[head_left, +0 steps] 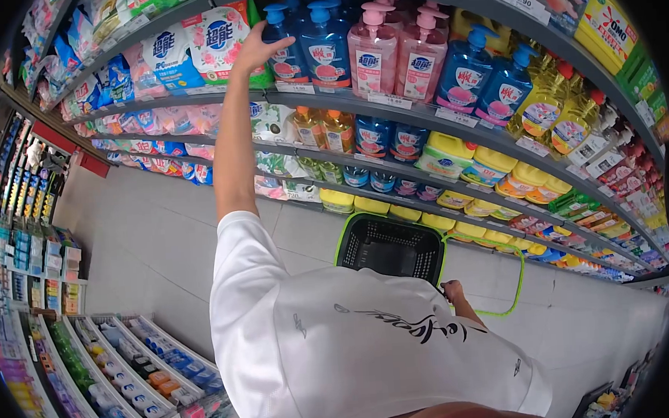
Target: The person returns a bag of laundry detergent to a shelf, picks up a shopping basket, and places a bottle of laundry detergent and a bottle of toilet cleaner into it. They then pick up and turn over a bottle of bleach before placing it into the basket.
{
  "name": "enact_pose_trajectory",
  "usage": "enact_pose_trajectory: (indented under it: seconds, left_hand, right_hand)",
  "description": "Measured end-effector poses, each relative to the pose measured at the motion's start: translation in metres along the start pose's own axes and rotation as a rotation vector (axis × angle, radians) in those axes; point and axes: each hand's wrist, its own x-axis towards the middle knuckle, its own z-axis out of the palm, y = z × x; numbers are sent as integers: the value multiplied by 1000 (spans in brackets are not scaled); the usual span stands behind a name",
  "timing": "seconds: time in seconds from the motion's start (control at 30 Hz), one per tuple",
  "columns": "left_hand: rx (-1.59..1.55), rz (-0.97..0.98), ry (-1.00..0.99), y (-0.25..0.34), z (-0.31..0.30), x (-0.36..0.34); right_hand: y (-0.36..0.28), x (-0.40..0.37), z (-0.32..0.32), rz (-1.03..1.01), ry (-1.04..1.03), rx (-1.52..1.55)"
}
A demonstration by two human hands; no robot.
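My left hand (258,51) is raised to the upper shelf at the end of my outstretched arm. Its thumb lies across the front of a blue pump bottle (287,64), and the other fingers curve round the left side just below the pump head. A matching blue pump bottle (325,55) stands right beside it. Low in front of my body, my right hand (453,291) is closed at the near right edge of a black shopping basket (390,245) with green trim. Its palm side is hidden. The basket's green handle (519,274) loops out to the right.
Pink pump bottles (375,57) and yellow bottles (547,108) line the same shelf to the right. White detergent packs (220,36) sit left of my hand. Lower shelves hold yellow tubs (446,155). Behind, at lower left, stands another stocked rack (122,375) across the grey floor (145,243).
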Motion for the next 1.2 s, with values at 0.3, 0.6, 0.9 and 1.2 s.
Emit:
enact_pose_trajectory:
  seconds: [0.3, 0.6, 0.9, 1.2]
  left_hand:
    - [163, 319, -125, 8, -25, -15]
    - [93, 59, 35, 23, -29, -60]
    - [-563, 77, 447, 86, -79, -135]
    - [-1140, -584, -84, 100, 68, -282]
  right_hand:
    - [7, -2, -3, 26, -93, 81]
    - [13, 6, -6, 26, -146, 77]
    - [-51, -4, -12, -199, -48, 89]
    - [-293, -93, -64, -712, -408, 657]
